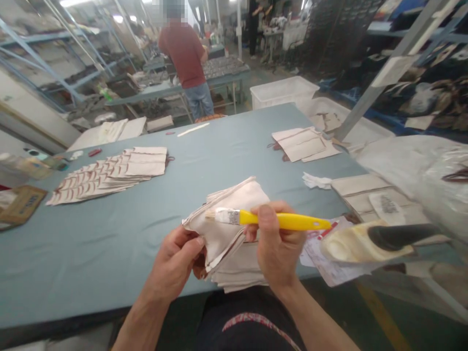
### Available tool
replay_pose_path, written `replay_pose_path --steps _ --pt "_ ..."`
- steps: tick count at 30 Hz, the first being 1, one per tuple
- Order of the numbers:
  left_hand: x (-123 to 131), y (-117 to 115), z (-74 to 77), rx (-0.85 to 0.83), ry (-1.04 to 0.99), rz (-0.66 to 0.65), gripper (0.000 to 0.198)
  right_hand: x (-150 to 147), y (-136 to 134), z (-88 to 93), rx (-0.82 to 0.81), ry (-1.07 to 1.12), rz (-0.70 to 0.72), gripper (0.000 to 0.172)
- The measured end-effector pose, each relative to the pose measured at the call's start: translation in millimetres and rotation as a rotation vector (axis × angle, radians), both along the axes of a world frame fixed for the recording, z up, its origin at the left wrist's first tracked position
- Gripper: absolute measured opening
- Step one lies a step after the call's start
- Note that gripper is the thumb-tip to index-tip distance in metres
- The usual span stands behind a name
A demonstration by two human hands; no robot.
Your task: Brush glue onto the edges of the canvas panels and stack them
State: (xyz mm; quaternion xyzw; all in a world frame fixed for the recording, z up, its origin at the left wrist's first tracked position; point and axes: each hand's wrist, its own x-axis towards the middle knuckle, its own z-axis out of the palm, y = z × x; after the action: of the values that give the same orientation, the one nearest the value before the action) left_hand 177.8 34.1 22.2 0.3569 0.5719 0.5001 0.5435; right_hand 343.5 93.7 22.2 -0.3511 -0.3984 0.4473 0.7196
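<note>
My right hand (280, 239) is closed round the yellow handle of a paintbrush (296, 221). White stuff coats its bristles, which lie over a beige fabric piece (223, 239) with brown edges. My left hand (179, 263) pinches that piece at its left corner, thumb on top, tilting it up off the table. Beneath it sits a stack of similar beige pieces (241, 268) at the table's near edge. To the right, a cut-open container (343, 243) with a dark handle in it holds a pale substance.
Overlapping beige pieces (117, 170) fan out on the blue-green table (175, 180) at left. More pieces (303, 144) lie at the back right. A cardboard box (22, 207) stands at the left edge, white bins (283, 91) beyond the table. A person in a red shirt (185, 53) stands farther back.
</note>
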Motion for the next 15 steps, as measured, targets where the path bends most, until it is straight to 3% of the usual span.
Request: replay_pose_path --steps 5,11,15 --pt "4.3 -7.1 -11.8 0.044 0.011 -0.030 0.034 -6.6 -23.5 -10.8 0.030 -0.063 0.188 0.030" --pt "6.6 -14.4 -18.0 0.008 0.120 -0.112 0.042 10.6 -24.5 -9.7 0.025 -0.113 0.004 0.027" --pt "10.8 -5.6 -9.1 0.087 0.235 -0.073 0.041 5.2 -33.6 -6.9 0.150 -0.322 0.043 0.022"
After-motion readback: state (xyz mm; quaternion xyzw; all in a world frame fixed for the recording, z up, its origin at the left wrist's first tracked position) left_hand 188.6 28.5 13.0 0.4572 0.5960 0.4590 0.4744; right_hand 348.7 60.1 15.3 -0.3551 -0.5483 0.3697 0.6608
